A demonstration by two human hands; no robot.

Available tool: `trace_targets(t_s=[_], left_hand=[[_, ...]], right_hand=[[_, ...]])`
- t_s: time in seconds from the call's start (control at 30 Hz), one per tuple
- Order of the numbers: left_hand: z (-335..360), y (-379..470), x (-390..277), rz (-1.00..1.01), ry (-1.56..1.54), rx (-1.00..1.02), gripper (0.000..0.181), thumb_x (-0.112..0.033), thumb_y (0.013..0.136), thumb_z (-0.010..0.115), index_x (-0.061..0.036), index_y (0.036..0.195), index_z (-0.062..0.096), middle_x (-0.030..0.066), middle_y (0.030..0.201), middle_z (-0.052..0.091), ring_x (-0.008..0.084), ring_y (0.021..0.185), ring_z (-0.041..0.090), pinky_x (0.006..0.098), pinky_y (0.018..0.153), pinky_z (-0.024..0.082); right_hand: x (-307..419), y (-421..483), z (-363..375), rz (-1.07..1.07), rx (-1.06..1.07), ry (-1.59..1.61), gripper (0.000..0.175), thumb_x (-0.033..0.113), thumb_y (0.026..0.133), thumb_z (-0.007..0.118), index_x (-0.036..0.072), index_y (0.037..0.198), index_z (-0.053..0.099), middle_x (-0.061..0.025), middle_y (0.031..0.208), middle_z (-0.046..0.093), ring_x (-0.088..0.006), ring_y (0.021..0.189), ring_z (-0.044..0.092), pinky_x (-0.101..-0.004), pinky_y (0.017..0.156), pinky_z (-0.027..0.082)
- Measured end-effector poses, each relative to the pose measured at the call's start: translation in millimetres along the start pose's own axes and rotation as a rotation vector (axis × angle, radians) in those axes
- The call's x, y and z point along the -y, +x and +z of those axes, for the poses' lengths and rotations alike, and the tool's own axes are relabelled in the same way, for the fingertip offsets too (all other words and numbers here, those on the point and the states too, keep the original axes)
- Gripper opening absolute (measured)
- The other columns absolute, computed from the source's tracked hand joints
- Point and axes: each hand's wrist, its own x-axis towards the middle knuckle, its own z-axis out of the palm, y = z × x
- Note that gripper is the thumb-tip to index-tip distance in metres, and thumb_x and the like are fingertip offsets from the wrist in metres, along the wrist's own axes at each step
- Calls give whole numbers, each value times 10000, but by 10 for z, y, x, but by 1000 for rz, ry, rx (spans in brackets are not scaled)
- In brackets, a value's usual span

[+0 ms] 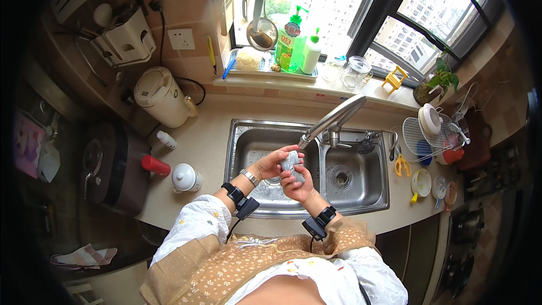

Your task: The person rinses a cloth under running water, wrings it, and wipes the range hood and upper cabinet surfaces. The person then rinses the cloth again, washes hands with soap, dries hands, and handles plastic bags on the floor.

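Note:
Both my hands grip a bunched grey cloth (290, 162) over the larger left basin of a stainless steel double sink (247, 144). My left hand (271, 163) closes on its upper part, and a metal watch sits on that wrist. Lower down, the fingers of my right hand (300, 187) wrap around the cloth. Just above and to the right of the cloth hangs the spout of the faucet (328, 120); whether water runs from it I cannot tell. The smaller right basin (355, 178) has a drain strainer (341, 176) in its floor.
Left on the counter stand a white lidded jar (185, 178), a red cylinder (156, 165) and an electric kettle (163, 96). Along the windowsill are dish soap (290, 46) and glass jars (355, 72). A wire rack (423, 135) and yellow scissors (402, 166) lie right of the sink.

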Motion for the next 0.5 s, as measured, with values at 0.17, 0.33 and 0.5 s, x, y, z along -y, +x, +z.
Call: trace_targets(t_s=[0.17, 0.33, 0.5], left_hand=[[-67, 126, 7, -31, 391, -182, 231, -148, 826, 599, -65, 1033, 541, 27, 874, 560, 103, 817, 541, 240, 723, 475], [-343, 226, 187, -46, 923, -365, 107, -137, 819, 597, -89, 902, 548, -17, 642, 520, 67, 565, 468, 248, 478, 399], [-582, 324, 602, 111, 1485, -671, 220, -187, 769, 568, -55, 941, 529, 170, 703, 607, 260, 615, 587, 370, 595, 462]], right_hand=[[3, 92, -35, -159, -232, -369, 265, 127, 793, 611, -2, 1002, 514, -48, 824, 520, -112, 669, 471, -184, 472, 390], [228, 188, -279, -302, -729, -1037, 154, 150, 797, 603, 32, 720, 541, -33, 628, 514, -111, 527, 476, -220, 409, 341], [275, 360, -717, -582, -1113, -2110, 260, 262, 779, 604, 17, 696, 589, -60, 552, 557, -143, 498, 540, -279, 395, 387]])
